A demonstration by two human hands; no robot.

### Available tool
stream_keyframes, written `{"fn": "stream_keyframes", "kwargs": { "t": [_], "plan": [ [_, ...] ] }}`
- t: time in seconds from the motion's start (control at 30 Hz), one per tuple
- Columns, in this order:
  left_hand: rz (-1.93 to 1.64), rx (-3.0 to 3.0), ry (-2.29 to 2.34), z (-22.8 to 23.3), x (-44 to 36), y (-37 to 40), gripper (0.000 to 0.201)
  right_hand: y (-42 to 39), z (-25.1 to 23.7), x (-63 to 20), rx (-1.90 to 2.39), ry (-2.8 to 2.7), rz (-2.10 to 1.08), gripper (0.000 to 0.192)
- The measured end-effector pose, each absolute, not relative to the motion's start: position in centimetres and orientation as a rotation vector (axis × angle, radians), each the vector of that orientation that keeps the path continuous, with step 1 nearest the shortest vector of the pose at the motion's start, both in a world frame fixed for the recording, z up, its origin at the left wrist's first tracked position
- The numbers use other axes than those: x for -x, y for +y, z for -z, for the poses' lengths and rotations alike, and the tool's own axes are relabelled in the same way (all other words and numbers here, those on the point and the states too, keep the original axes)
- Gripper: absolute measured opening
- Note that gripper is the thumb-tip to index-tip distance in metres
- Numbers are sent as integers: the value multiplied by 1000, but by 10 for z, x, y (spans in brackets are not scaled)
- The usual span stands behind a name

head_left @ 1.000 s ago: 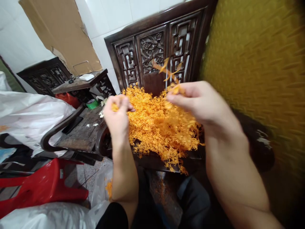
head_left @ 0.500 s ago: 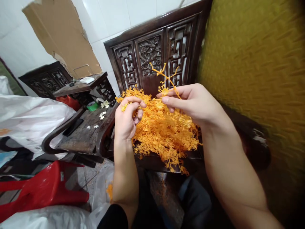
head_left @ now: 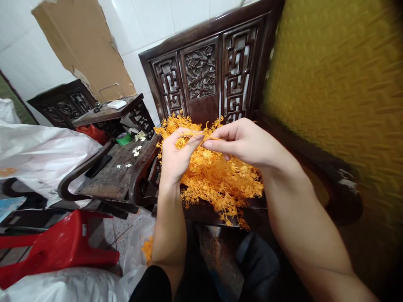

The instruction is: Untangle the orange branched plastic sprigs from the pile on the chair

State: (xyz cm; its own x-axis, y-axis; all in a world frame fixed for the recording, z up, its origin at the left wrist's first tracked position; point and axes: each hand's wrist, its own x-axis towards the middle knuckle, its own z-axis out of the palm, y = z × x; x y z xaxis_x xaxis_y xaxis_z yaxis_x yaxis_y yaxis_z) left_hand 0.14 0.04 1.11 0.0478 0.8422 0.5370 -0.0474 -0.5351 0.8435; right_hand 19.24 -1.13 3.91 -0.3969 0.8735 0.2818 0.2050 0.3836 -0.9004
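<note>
Both hands meet over the orange plastic pile (head_left: pixel 217 180) on the carved chair (head_left: pixel 201 79), the left hand (head_left: pixel 176 157) and right hand (head_left: pixel 242 140) each pinching 1 thin orange sprig (head_left: pixel 206 137); pulling it apart seems next.

Two hands, the left hand (head_left: pixel 176 157) and right hand (head_left: pixel 248 140), meet over one heap of orange plastic sprigs (head_left: pixel 217 180). One red stool (head_left: pixel 53 247) lies near left; two carved chairs (head_left: pixel 208 79) stand far.

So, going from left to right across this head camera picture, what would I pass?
Red plastic stool → dark wooden side table → left hand → thin orange sprig pinched by both hands → right hand → yellow textured cushion.
</note>
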Motion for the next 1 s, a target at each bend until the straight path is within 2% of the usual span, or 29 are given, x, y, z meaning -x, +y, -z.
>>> {"fn": "stream_keyframes", "kwargs": {
  "t": [0.27, 0.5, 0.77, 1.0],
  "plan": [
    [-1770, -1485, 868, 0, -25, 3, 28, -12, -42, -185, 949, -1713, -1074, 44],
    [-2007, -1005, 744, -12, -6, 20, 42, -20, -48, -204, 909, -1662, -1143, 44],
    [-1570, -1121, 601, -17, -2, 6, 10, -16, -47, -202, 721, -1420, -1028, 41],
    [-1445, -1279, 658, -19, -8, -6, 22, -13, -39, -187, 711, -1356, -941, 29]
  ]
}}
